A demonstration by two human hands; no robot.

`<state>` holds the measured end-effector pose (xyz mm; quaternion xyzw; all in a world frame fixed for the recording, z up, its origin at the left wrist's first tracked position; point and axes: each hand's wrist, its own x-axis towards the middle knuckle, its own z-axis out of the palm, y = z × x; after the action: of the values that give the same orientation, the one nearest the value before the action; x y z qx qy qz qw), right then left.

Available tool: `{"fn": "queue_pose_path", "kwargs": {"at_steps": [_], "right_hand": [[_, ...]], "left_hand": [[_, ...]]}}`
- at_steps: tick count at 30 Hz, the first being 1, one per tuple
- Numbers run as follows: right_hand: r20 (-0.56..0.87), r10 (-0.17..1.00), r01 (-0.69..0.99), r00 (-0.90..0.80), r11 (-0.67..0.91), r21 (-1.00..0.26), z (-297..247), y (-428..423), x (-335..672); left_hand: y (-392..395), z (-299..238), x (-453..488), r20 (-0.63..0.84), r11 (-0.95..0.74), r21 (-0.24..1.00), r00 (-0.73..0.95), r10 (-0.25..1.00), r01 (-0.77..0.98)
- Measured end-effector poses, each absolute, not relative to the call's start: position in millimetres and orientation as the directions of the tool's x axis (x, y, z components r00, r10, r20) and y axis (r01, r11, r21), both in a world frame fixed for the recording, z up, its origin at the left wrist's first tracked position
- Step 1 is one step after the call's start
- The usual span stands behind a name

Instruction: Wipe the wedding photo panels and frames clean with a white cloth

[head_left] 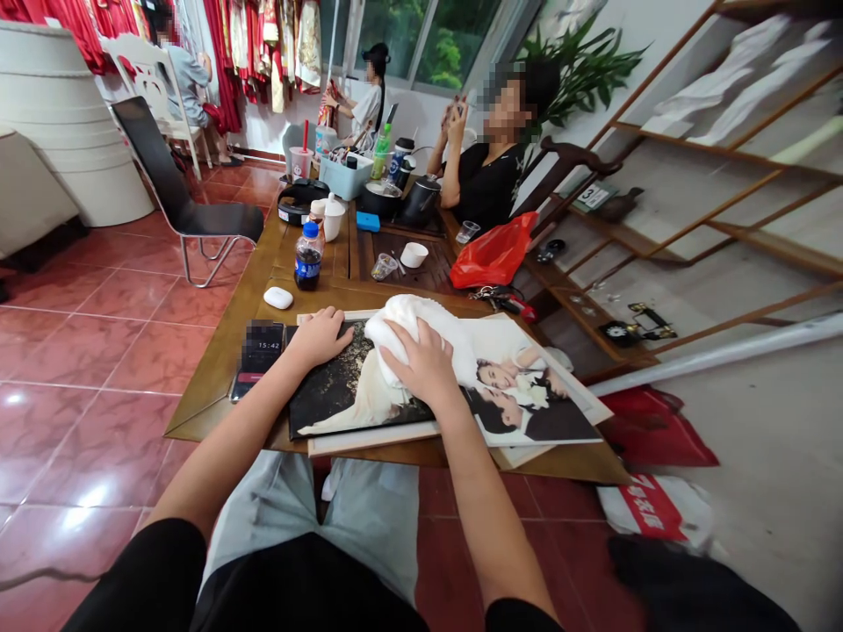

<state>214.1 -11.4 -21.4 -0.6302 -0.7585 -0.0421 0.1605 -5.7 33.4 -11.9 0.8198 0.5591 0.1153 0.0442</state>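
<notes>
Large rectangular glossy wedding-photo panel (527,408) lying flat along the near edge of the brown wooden worktop (217,412), toward its right corner. Left hand (320,338) on the panel's dark left part, fingers spread wide and flat; right hand (421,364) with fingers curved narrowly over a soft white folded cloth (401,338), pressing it onto the print. Panel judged stiff, fairly light and easily scuffed (glossy face); safest hold at its outer edges, clear of the picture area.
</notes>
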Motion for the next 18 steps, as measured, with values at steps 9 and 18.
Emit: {"fn": "queue_pose_path", "kwargs": {"at_steps": [9, 18], "right_hand": [[0.327, 0.924, 0.967, -0.199, 0.239, -0.087, -29, -71, 233], [0.424, 0.875, 0.956, -0.232, 0.285, -0.065, -38, -114, 225]], "left_hand": [[29, -7, -3, 0.128, -0.346, 0.183, 0.326, 0.937, 0.920], [27, -4, 0, 0.116, -0.318, 0.201, 0.300, 0.947, 0.927]]}}
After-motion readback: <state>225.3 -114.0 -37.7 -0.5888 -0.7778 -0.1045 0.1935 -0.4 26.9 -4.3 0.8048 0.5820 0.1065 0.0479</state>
